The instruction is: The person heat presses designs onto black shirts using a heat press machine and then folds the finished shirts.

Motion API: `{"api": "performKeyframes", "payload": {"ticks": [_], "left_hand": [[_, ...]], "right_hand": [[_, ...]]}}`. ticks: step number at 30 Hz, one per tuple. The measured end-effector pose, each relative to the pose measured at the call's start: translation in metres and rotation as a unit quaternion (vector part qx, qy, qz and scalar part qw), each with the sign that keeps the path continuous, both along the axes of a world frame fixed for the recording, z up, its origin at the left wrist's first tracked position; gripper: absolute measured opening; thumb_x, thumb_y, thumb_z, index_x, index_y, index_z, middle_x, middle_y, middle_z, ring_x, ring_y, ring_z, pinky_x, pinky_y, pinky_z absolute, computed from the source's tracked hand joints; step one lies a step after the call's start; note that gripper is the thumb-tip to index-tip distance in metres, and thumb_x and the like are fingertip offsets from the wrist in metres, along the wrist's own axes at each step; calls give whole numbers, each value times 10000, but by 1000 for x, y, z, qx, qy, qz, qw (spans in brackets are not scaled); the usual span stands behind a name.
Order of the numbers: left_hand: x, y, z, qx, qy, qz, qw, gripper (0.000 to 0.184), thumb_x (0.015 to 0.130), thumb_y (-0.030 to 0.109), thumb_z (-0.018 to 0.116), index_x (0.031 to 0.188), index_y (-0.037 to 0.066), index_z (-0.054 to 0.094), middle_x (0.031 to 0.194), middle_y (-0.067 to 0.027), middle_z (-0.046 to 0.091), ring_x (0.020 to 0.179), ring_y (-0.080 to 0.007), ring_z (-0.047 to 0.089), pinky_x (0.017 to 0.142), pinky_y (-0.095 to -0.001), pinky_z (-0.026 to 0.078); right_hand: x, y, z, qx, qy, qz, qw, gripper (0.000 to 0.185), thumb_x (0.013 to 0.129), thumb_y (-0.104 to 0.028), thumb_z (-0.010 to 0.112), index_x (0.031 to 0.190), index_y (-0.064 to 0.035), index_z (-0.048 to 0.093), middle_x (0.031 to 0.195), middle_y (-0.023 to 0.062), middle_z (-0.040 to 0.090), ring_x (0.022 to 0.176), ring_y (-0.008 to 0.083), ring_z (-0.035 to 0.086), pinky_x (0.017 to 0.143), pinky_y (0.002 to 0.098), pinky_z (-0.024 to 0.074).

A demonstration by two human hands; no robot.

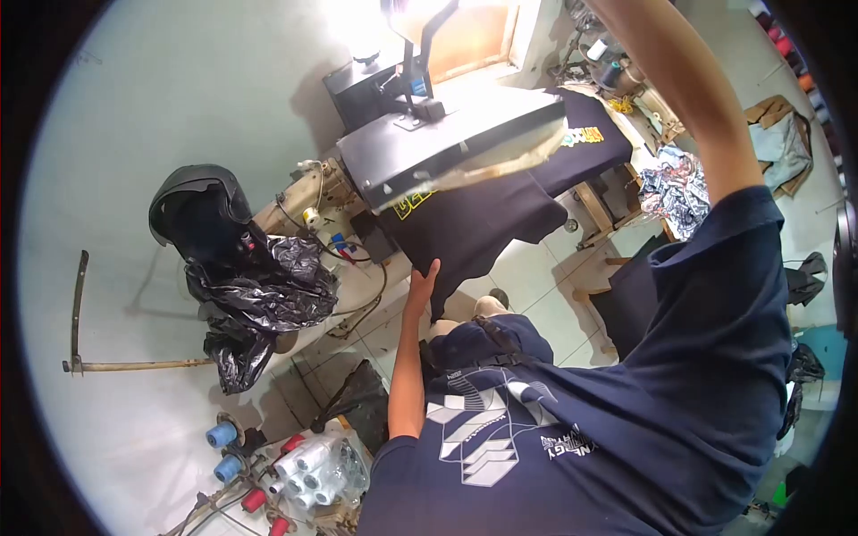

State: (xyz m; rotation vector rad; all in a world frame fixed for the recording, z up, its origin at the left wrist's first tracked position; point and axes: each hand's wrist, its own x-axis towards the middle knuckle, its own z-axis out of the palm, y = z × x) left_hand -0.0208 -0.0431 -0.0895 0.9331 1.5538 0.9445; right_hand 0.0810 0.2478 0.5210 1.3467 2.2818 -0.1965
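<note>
My left hand (pixel 422 288) is at the near left edge of a black cloth (pixel 474 223), its thumb pointing up and its fingers closed on the edge. The cloth lies across the lower part of a heat press and hangs down on the near side. Yellow lettering on it shows at the left under the raised press plate (pixel 447 143), and more colored print lies to the right. My right arm is lifted past the top edge of the picture; its hand is out of view.
A black helmet (pixel 201 207) and a black plastic bag (pixel 277 290) are on the left table. Blue thread spools (pixel 222 435) and bagged white cones (pixel 308 469) are at lower left. Patterned fabric (pixel 675 192) is heaped at right, near a dark stool (pixel 630 299).
</note>
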Motion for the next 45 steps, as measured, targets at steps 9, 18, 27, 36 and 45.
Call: {"api": "performKeyframes", "payload": {"ticks": [9, 18, 27, 36, 45], "left_hand": [[-22, -4, -2, -121, -307, 50, 943, 973, 881, 848, 156, 1484, 127, 404, 1177, -69, 603, 982, -179, 542, 855, -370, 433], [-18, -10, 55, -116, -388, 55, 913, 1202, 750, 966, 159, 1548, 78, 302, 1522, -120, 412, 1390, -337, 349, 1162, -525, 185], [1, 7, 72, -128, -303, 137, 934, 1010, 831, 805, 496, 1427, -9, 449, 1388, -103, 542, 1228, -242, 532, 1029, -385, 427], [30, 25, 79, -169, -147, 304, 926, 862, 829, 680, 647, 1161, -116, 641, 1099, -138, 698, 952, -222, 671, 864, -345, 532], [32, 28, 74, -176, -44, 324, 928, 872, 866, 672, 607, 1134, -158, 628, 1076, -164, 691, 951, -230, 649, 873, -352, 507]], "right_hand": [[70, -110, -118, -246, -84, 22, 965, 450, 814, -383, 767, 602, -147, 449, 558, -40, 391, 453, 106, 332, 409, 283, 260], [114, -142, -304, -376, -106, 19, 920, 583, 801, -379, 782, 1192, 29, 638, 1042, 198, 695, 945, 275, 696, 813, 381, 573], [124, -161, -373, -289, 0, 102, 952, 475, 807, -482, 727, 1036, -67, 699, 1001, 176, 711, 972, 354, 680, 833, 454, 547], [138, -161, -357, -229, 175, 142, 947, 260, 679, -266, 746, 824, -51, 722, 781, 145, 706, 768, 334, 711, 681, 457, 575], [149, -152, -374, -259, 287, 179, 905, 225, 752, -203, 678, 737, 21, 691, 724, 189, 690, 689, 349, 704, 641, 432, 561]]}}
